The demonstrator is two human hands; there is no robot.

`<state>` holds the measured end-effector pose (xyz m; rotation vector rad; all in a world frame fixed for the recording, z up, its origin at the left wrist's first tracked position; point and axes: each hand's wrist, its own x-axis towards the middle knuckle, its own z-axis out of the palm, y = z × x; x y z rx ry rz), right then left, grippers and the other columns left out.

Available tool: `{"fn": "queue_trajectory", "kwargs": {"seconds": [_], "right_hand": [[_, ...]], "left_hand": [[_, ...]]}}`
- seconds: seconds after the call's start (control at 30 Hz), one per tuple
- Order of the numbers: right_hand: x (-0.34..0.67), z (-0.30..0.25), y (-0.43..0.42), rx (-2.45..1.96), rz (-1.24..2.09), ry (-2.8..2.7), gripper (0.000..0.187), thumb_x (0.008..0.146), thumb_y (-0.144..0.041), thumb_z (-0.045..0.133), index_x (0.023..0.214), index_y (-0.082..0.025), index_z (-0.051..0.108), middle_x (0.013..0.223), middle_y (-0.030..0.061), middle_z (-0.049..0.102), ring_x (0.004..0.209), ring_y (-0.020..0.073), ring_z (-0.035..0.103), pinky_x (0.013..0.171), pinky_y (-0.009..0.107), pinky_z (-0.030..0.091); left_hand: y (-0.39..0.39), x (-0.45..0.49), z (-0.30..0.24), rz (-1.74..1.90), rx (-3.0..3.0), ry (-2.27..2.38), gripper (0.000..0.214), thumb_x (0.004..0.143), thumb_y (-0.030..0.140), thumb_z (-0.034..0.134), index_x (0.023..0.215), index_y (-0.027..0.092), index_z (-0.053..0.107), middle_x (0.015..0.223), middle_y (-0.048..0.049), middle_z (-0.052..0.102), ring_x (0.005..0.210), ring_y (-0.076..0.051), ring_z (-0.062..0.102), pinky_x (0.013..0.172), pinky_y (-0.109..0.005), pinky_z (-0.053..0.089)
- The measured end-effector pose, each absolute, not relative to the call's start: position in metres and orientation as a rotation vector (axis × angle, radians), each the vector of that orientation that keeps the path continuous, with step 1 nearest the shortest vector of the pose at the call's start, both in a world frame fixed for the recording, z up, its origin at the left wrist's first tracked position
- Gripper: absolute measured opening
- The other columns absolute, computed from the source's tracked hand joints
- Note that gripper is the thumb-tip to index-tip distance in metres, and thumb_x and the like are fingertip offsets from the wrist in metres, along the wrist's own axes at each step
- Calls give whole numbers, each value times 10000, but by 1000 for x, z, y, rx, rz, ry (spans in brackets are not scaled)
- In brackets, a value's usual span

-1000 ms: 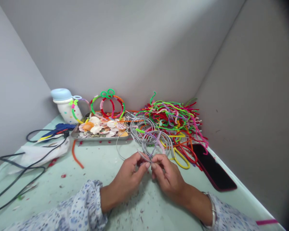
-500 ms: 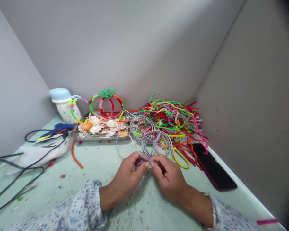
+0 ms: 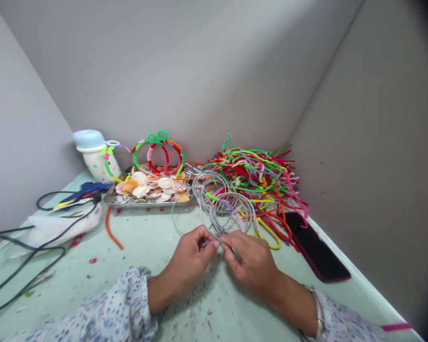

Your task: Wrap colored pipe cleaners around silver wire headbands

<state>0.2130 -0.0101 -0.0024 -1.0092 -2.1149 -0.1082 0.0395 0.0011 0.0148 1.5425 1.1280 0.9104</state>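
Note:
My left hand (image 3: 190, 259) and my right hand (image 3: 248, 261) meet fingertip to fingertip low in the middle of the pale green table (image 3: 146, 266). Both pinch the near edge of a thin grey wire ring (image 3: 231, 211), where a lilac pipe cleaner (image 3: 228, 213) is wound on it. More grey wire rings (image 3: 210, 187) lie just behind. Beyond them a heap of coloured pipe cleaners (image 3: 257, 173) sits against the back wall.
A metal tray of seashells (image 3: 148, 190) holds wrapped coloured rings (image 3: 162, 152). A white and blue pot (image 3: 94, 154) stands at back left. A blue glue gun (image 3: 82, 192), black cables (image 3: 32, 247), white plastic bag (image 3: 53, 225) and orange pipe cleaner (image 3: 112, 230) lie left. A dark phone (image 3: 316, 247) lies right.
My hands have stayed in place, with the fingers shifting slightly on the ring. The ring and lilac pipe cleaner tilted a little.

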Motion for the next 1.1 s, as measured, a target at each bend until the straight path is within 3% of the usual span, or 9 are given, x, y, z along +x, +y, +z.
{"fn": "queue_trajectory", "kwargs": {"seconds": [0.23,0.5,0.87,1.1], "right_hand": [[214,-2,-9,-996,-253,-2183,143,858,-147,534,947,-175,642,796,53,696,669,169,643,598,280,454],[214,-2,-10,-965,-61,-2146,171,866,-139,494,1006,-166,588,831,67,676,738,182,644,642,283,480],[212,-5,-8,-1059,74,-2085,119,873,-171,505,900,-179,620,753,36,657,670,154,624,611,258,446],[211,-2,-7,-1078,-128,-2114,118,852,-165,519,792,-179,619,668,17,632,593,141,597,561,250,410]], "left_hand": [[1,41,12,907,1506,1129,169,807,298,568,715,158,543,638,24,519,601,-121,441,574,-233,353],[3,41,10,921,1506,1098,157,821,294,558,746,156,555,669,13,536,629,-127,453,597,-240,364],[1,42,17,885,1547,1150,145,806,278,548,723,160,549,604,43,483,561,-112,422,529,-217,327],[-1,41,13,872,1739,1193,106,830,239,522,772,163,570,638,28,527,572,-119,438,532,-223,334]]}}
